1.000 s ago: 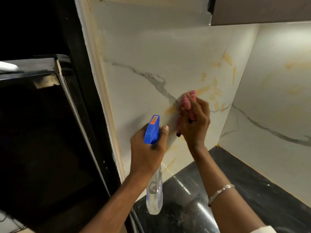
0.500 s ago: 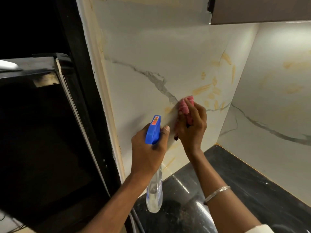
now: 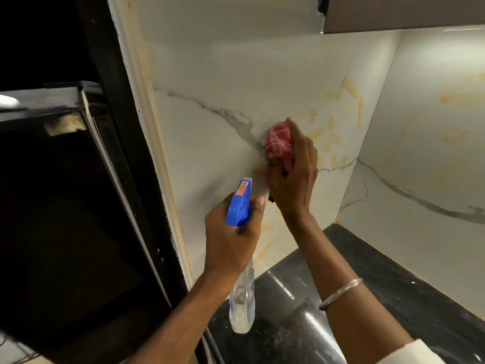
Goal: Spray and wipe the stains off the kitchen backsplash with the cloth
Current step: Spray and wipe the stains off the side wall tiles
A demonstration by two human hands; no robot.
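**A:** What is each hand doing?

**B:** The right hand (image 3: 291, 177) is closed around a bunched pink cloth (image 3: 278, 143), pressing it flat to the marble backsplash (image 3: 223, 158) beside yellow stains (image 3: 332, 139), probably to scrub them.

**A:** And the other?

**B:** The left hand (image 3: 231, 237) grips a spray bottle (image 3: 240, 258) just below, nozzle toward the wall, seemingly kept ready. More stains sit lower, above the black counter (image 3: 367, 271).

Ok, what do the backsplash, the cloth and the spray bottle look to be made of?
Backsplash: glossy marble-look tile or slab, white with grey veins, possibly printed. Cloth: soft woven fabric, pink with a white check, bunched. Spray bottle: clear plastic body, liquid visible; blue plastic trigger head.
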